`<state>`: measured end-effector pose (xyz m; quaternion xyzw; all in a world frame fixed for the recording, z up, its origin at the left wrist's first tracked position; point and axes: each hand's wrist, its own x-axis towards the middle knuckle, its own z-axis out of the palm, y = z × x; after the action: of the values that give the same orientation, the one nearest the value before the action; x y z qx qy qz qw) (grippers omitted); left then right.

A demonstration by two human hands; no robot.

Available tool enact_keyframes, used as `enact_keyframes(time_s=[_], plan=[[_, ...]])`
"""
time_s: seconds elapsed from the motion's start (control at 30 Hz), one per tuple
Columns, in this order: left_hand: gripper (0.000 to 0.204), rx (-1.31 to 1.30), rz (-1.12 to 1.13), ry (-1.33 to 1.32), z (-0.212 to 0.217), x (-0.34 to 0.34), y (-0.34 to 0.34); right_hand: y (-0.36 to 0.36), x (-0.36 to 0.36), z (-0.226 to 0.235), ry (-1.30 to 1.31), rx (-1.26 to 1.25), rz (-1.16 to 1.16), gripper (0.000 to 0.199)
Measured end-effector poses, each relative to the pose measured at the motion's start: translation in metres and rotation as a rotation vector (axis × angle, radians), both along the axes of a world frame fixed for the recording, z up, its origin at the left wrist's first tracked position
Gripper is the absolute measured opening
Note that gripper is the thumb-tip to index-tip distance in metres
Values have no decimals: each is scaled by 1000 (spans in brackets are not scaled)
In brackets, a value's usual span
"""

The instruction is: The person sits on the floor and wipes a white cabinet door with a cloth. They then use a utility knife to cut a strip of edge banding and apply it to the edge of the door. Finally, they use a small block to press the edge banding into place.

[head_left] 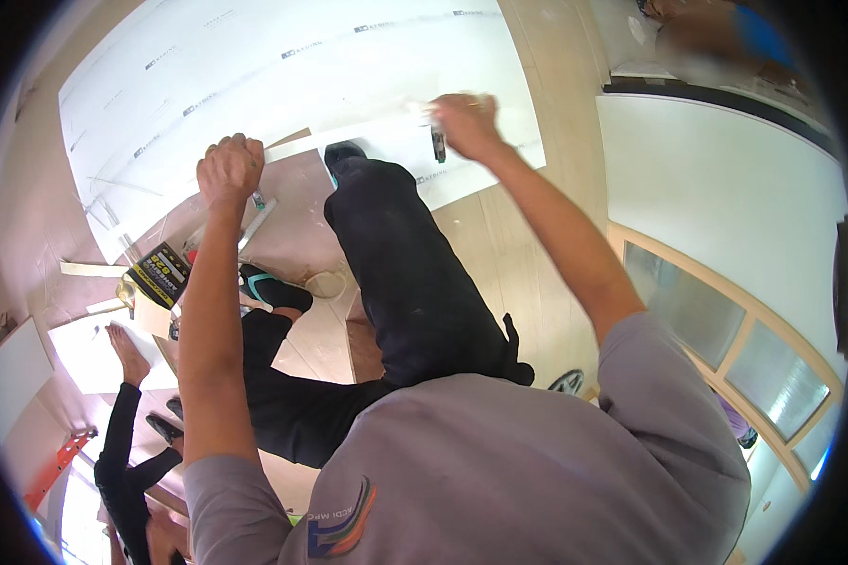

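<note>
A large white sheet [283, 85] with repeated small printed marks lies across the floor. My left hand [229, 169] is closed on the left end of a long white strip [297, 145] along the sheet's near edge. Farther right, my right hand [466, 124] is closed above the strip's other end. It is slightly smeared by motion, and a small dark object [438, 143] shows just under its fingers; what they hold is unclear. My dark shoe [346, 153] rests by the strip, between the two hands.
Left of my knee stand a black and yellow adhesive box [160, 274] and a round pale lid [326, 285]. A white panel [716, 169] and a wood-framed glazed panel [725, 320] are on the right. Another person [127, 471] is at lower left, near an orange ladder [58, 468].
</note>
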<state>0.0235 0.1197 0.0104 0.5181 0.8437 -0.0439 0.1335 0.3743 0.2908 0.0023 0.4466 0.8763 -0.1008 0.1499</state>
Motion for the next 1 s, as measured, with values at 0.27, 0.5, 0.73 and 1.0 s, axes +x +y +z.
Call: enact_keyframes(time_s=[0.27, 0.5, 0.73, 1.0], plan=[[42, 10, 21, -5, -4, 0, 3, 20, 71, 4, -75, 87, -112, 38], [40, 11, 19, -3, -4, -2, -8, -8, 38, 22, 60, 23, 27, 35], [41, 43, 11, -3, -8, -2, 3, -6, 60, -8, 74, 210, -57, 40], [40, 14, 22, -24, -2, -3, 6, 4, 74, 2, 47, 175, -73, 42]])
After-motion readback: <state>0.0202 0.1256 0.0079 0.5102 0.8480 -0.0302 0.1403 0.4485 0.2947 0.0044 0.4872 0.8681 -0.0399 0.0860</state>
